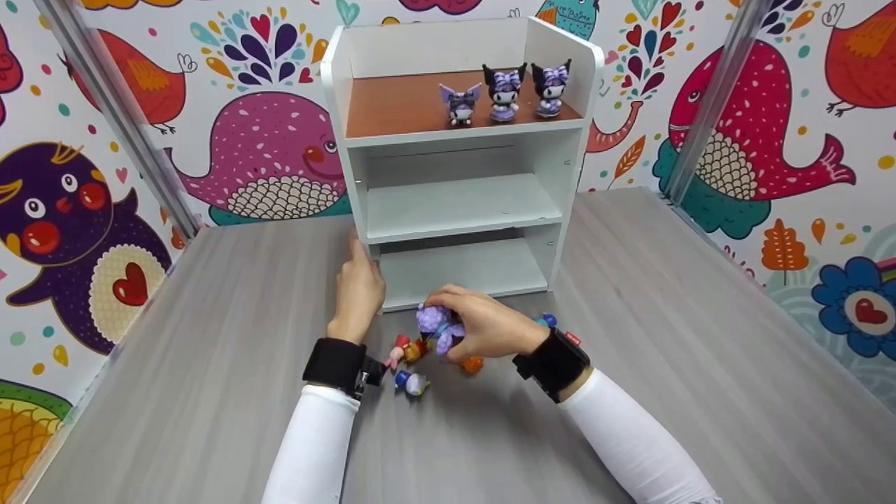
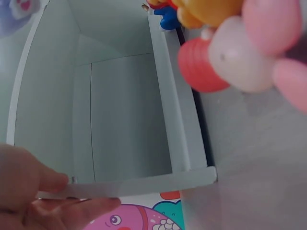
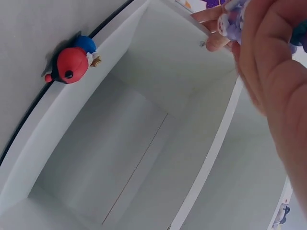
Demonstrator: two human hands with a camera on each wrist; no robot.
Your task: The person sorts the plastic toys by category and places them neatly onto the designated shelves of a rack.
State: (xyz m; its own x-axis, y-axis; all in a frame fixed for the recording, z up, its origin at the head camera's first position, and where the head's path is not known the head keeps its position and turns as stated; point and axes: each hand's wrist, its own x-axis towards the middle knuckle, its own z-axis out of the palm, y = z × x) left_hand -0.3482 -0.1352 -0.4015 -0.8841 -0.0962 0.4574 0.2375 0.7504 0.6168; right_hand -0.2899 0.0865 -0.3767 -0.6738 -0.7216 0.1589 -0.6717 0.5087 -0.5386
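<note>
A purple toy figurine is pinched between the thumb and fingers of my right hand, just in front of the bottom shelf. Its far side is hidden by the hand. My left hand grips the lower left side panel of the white shelf unit, thumb on the inner face and fingers outside. Below the right hand lie a pink-eared figurine, a yellow-orange figurine, a blue-and-white figurine and an orange toy.
Three purple-and-black figurines stand at the right of the brown top shelf. A blue toy lies beside the right wrist on the grey tabletop. Patterned walls enclose the back and sides.
</note>
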